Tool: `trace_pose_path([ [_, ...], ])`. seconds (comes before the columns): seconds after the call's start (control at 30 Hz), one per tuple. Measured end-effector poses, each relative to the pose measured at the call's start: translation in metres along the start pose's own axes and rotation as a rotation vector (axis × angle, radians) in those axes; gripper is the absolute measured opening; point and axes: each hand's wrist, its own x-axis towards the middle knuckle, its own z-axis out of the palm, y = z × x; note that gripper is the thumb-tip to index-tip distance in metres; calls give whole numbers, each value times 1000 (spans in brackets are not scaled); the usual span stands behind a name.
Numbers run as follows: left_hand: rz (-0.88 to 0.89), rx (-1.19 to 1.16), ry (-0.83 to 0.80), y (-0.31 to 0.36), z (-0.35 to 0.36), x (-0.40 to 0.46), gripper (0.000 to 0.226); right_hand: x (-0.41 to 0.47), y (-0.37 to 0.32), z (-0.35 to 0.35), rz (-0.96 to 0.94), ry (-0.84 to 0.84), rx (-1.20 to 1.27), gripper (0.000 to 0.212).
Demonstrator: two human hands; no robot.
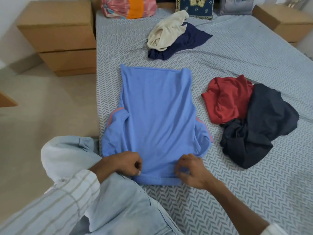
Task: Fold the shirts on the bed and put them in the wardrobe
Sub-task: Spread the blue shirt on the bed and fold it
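A light blue shirt [157, 116] with orange sleeve stripes lies flat on the bed [237, 175], its sides folded inward. My left hand [126, 164] pinches its near edge on the left, and my right hand [192, 170] pinches the same edge on the right. A red shirt [227, 99] and a dark grey shirt [257, 126] lie crumpled together to the right. Farther back, a cream shirt [166, 30] sits on top of a navy shirt [183, 43].
Wooden nightstands stand at the left [55, 36] and right [286, 21] of the bed head. A pink and orange bundle [128, 6] and a patterned cushion [194, 6] rest against the headboard. My knee in pale jeans [67, 153] leans at the bed's left edge.
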Motion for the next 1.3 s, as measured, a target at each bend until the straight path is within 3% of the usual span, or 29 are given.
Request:
trace_pose_path([
  [0.1, 18, 12, 86, 11, -3, 6, 17, 7, 23, -22, 183, 458, 144, 12],
  [0.17, 36, 39, 168, 24, -5, 17, 21, 14, 41, -39, 457, 680, 121, 13],
  [0.27, 144, 33, 234, 57, -11, 41, 20, 30, 74, -61, 1000, 582, 243, 31],
  [0.33, 229, 14, 245, 86, -12, 56, 21, 42, 83, -71, 1111, 504, 373, 39],
  [0.47, 276, 46, 221, 139, 1, 86, 37, 59, 94, -72, 1026, 386, 297, 24],
  [0.53, 246, 159, 248, 158, 8, 94, 32, 58, 97, -70, 1015, 377, 246, 19],
  [0.67, 229, 236, 213, 173, 16, 101, 8, 41, 99, -85, 1070, 522, 239, 22],
  [0.77, 242, 184, 156, 168, 17, 107, 26, 18, 115, -101, 1051, 631, 180, 12],
  [0.87, 237, 166, 87, 167, 15, 114, 12, -1, 137, -92, 940, 609, 100, 6],
  [0.93, 237, 130, 64, 168, 10, 117, 12, -11, 145, -77, 823, 652, 81, 10],
  [1.03, 230, 38, 42, 173, -5, 127, 20, -20, 153, -63, 777, 739, 17, 35],
  [1.1, 232, -19, 153, 174, -18, 141, 18, -18, 153, -60, 793, 782, -3, 42],
  [1.2, 247, -137, 395, 180, -39, 178, 18, -14, 159, -55, 800, 832, -4, 34],
  [1.3, 223, -40, 590, 190, -65, 219, 33, -11, 163, -47, 786, 846, -20, 26],
])
